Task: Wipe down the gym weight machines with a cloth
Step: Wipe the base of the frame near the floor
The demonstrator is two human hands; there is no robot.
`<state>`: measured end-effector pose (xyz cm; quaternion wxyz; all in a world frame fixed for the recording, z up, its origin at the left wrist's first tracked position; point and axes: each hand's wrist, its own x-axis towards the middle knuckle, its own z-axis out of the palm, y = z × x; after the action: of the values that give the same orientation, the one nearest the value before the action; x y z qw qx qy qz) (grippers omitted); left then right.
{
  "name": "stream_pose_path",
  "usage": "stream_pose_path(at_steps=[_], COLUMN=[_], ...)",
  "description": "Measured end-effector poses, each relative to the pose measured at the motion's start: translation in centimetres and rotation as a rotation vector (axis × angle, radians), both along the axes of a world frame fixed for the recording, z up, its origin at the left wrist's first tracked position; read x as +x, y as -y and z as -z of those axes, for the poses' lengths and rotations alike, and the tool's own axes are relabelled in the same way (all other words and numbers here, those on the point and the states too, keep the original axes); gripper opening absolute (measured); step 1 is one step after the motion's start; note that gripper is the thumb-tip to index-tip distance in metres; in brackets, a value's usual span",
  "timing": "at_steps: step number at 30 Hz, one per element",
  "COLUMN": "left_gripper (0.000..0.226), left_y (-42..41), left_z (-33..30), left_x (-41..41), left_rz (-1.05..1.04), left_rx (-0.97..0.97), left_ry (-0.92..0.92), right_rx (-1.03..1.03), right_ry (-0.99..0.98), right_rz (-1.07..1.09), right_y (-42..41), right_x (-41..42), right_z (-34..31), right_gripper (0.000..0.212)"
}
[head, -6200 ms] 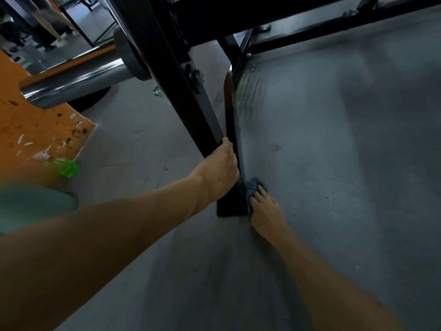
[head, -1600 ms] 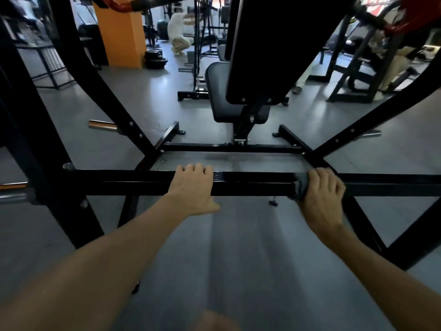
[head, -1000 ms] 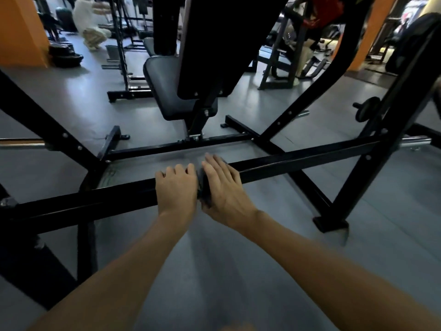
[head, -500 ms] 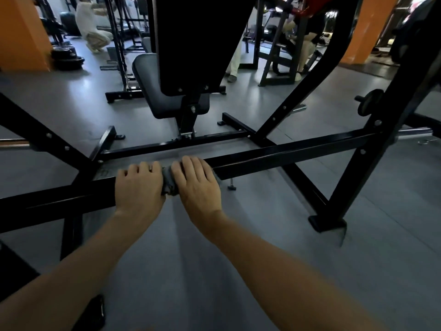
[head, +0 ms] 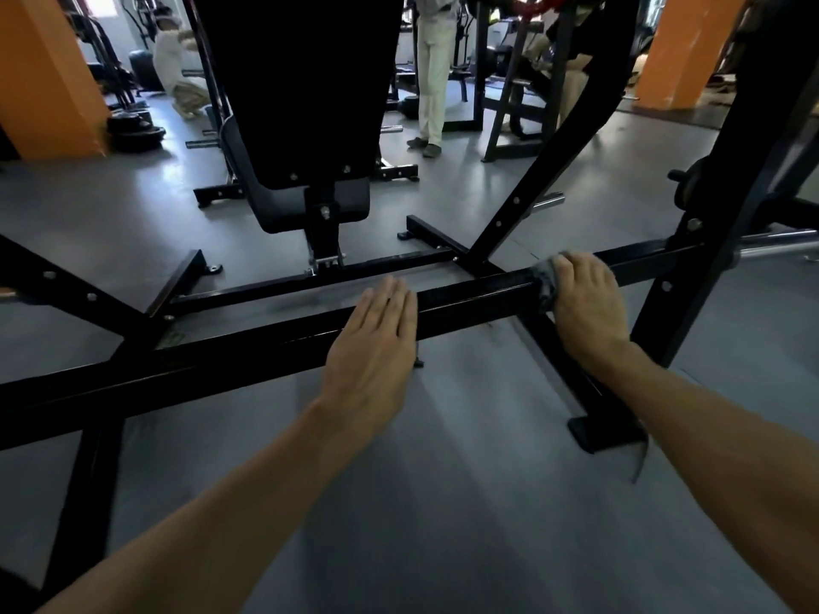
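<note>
A black steel crossbar [head: 469, 301] of the weight machine runs from lower left to upper right in front of me. My left hand [head: 374, 343] lies flat on the bar's middle with straight fingers. Further right, my right hand [head: 585, 303] curls over the bar and grips a small grey cloth [head: 544, 283] against it. Only the cloth's left edge shows beside the fingers. Behind the bar stands the machine's black padded seat and backrest [head: 306, 126].
Black frame uprights [head: 727, 206] rise at the right, and a diagonal strut [head: 532, 188] crosses behind the bar. A chrome weight peg [head: 780, 245] sticks out at the right. A person's legs [head: 432, 73] stand beyond the machine. Orange pillars [head: 48, 77] and other machines fill the background.
My right hand has slid the cloth to the right along the crossbar, away from my left hand. My left hand has opened from a grip to lying flat on the bar.
</note>
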<state>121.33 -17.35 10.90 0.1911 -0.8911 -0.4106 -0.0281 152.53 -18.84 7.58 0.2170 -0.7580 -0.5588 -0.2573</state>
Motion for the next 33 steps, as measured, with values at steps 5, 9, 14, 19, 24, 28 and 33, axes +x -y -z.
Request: stream_pose_path(at_steps=[5,9,14,19,24,28,33], left_gripper=[0.092,0.099,0.127,0.126,0.086,0.108,0.115], left_y=[-0.6,-0.8,-0.5,-0.9,-0.2,0.0,-1.4], left_z=[-0.4,0.3,1.0,0.6,-0.3,-1.0,-0.8], left_x=[7.1,12.8,14.4,14.7,20.7,24.2,28.4], left_rz=[-0.044,-0.112,-0.065,-0.107,-0.087,-0.124,-0.027], left_rx=[0.013,0.033,0.047,0.066,0.141,0.067,0.025], left_ry=[0.024,0.189,0.168,0.105,0.217,0.161,0.033], right_rx=[0.082,0.15,0.071,0.174,0.226,0.085,-0.005], right_ry=[0.016,0.235,0.207,0.074,0.193,0.195,0.07], right_rz=[-0.113,-0.323,-0.248,-0.172,-0.279,-0.303,-0.105], right_y=[-2.1,-2.3,-1.7,-2.5,-3.1,-1.5,0.4], right_x=[-8.6,-5.6,6.1,5.9,2.2,11.0,21.8], right_z=[2.4,2.3,1.8,2.7,4.1,2.0,0.5], right_gripper=[0.058,0.064,0.075,0.067,0.067,0.056,0.071])
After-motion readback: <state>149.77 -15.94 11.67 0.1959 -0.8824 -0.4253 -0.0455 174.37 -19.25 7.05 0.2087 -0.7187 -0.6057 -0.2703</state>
